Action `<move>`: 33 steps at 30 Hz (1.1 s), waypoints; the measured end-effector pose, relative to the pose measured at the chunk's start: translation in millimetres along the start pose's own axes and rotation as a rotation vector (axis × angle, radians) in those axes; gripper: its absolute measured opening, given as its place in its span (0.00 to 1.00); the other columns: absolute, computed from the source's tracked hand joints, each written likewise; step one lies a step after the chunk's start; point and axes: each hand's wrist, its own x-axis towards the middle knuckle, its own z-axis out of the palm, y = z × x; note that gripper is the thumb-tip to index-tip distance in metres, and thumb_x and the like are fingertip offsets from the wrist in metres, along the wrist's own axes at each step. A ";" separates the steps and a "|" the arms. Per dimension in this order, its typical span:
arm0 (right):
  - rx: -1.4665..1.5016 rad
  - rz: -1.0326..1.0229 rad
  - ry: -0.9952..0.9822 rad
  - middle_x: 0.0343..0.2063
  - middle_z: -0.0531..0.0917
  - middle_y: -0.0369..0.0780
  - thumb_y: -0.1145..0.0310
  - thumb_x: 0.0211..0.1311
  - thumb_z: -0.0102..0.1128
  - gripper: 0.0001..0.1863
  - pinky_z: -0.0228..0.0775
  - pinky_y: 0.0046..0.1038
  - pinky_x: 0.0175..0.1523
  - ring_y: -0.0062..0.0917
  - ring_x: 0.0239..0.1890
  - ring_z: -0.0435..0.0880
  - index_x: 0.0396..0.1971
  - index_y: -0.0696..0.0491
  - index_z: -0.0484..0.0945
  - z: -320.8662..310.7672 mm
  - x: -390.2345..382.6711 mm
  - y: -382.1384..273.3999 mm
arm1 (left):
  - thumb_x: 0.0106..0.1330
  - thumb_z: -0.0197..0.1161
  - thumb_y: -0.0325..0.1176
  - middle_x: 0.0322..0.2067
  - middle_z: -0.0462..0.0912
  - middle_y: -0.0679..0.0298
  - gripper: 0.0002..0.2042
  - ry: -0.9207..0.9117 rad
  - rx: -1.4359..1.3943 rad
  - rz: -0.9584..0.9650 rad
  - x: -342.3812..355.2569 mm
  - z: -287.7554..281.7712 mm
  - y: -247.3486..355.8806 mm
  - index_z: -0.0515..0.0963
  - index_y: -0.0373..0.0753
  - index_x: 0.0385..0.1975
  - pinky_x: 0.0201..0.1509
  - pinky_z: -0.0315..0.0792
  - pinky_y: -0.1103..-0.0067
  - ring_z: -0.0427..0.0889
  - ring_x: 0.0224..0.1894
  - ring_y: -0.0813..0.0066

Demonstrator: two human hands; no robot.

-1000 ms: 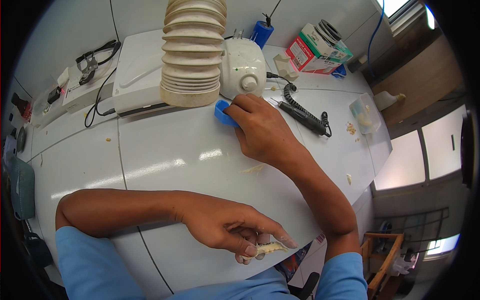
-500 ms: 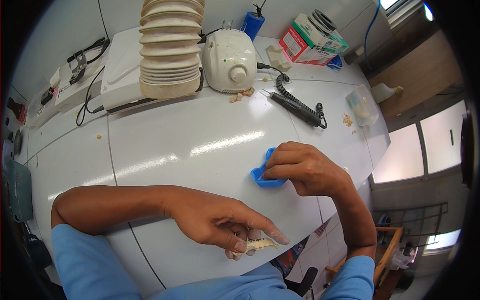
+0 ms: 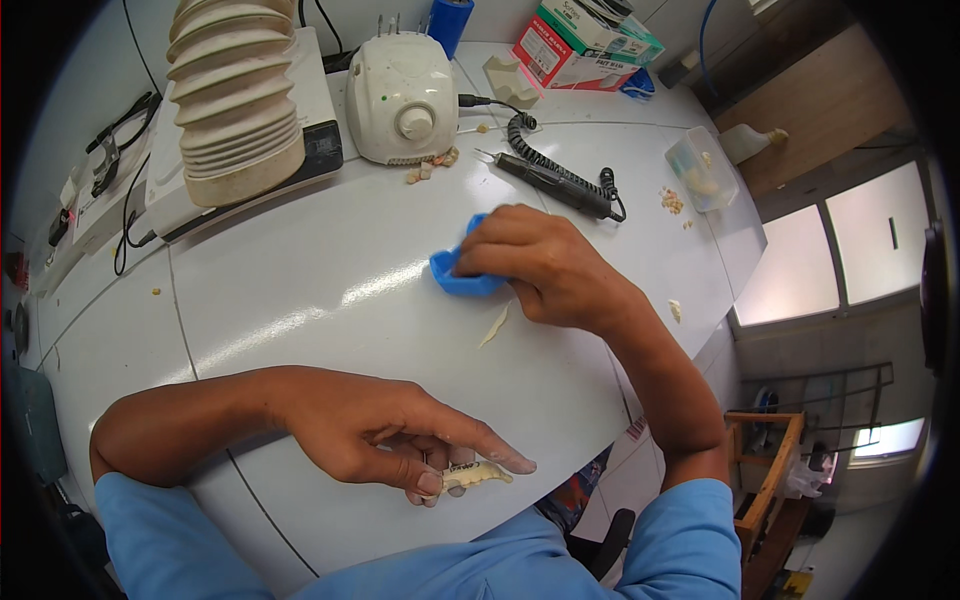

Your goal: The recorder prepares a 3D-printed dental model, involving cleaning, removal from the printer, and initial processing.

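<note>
My left hand [image 3: 375, 440], near the table's front edge, pinches a small cream dental piece [image 3: 470, 478] between thumb and fingers. The piece has a scalloped, tooth-like edge and dark marks on its side; its index finger stretches out above it. Farther off, toward the middle of the table, my right hand [image 3: 545, 262] is closed on a small blue plastic dish [image 3: 465, 286], with fingertips down inside it. Those fingertips and whatever the dish contains are hidden. A thin off-white strip [image 3: 494, 326] lies on the table just nearer than the dish.
Behind the hands lie a black rotary handpiece [image 3: 555, 185] with coiled cord, its white control unit [image 3: 402, 100] and a ribbed hose [image 3: 235, 110]. At right are a clear plastic tub [image 3: 702, 170], cream crumbs [image 3: 671, 201] and another off-white strip [image 3: 675, 310]. Boxes [image 3: 570, 50] stand at the back.
My right hand has slid the blue dish away from me and leftward, and the off-white strip now shows nearer than it. The left hand still holds the dental piece. The whole view has shifted.
</note>
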 end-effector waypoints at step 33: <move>0.042 0.205 -0.217 0.23 0.85 0.38 0.95 0.34 0.58 0.17 0.65 0.42 0.78 0.33 0.34 0.86 0.19 0.56 0.83 -81.6 -129.2 18.7 | 0.74 0.56 0.21 0.46 0.85 0.55 0.28 -0.125 0.021 -0.136 0.5 -6.4 3.7 0.66 0.36 0.74 0.43 0.77 0.78 0.86 0.42 0.75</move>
